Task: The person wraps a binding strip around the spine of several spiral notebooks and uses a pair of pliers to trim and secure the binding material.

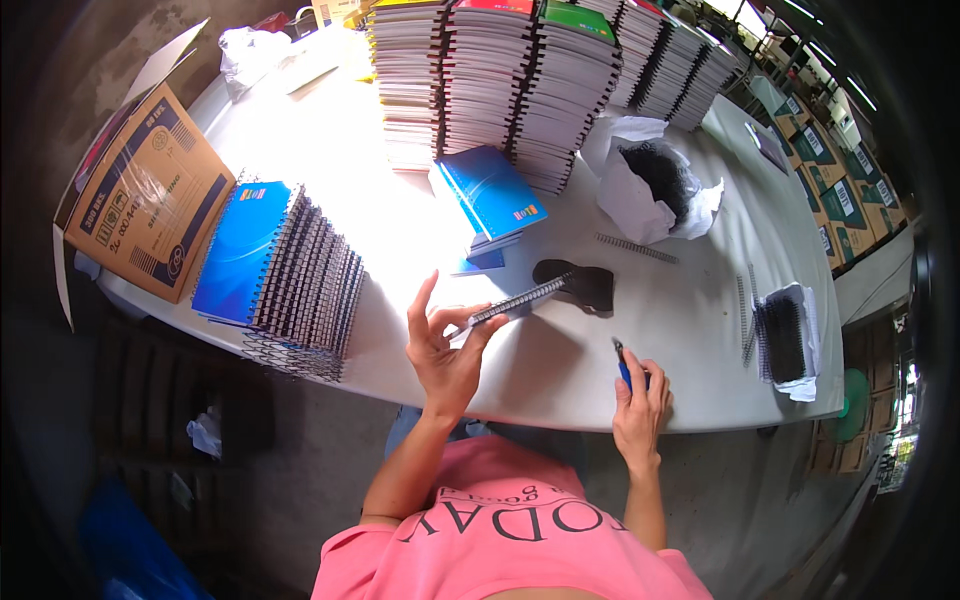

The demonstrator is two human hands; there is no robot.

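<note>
My left hand [447,355] grips a thin spiral notebook [535,297] near one end, its black coil side turned up and its pages seen edge-on. The forefinger points up, while the other fingers and thumb close on the notebook. In my right hand [641,408], near the front edge of the table, are blue-handled pliers [625,372] with the dark tip pointing away from me. Just beyond the notebook lies a dark, flat, sole-shaped piece [596,288]. A small pile of blue-covered notebooks [492,190] lies farther back.
Bound blue notebooks [310,280] are stacked at left beside a cardboard box [150,195]. Tall stacks of unbound books [490,90] stand at the back. Black coils fill a paper wrapping [655,185] and a packet [786,340] at right. One loose coil [637,248] lies on the white table [700,300].
</note>
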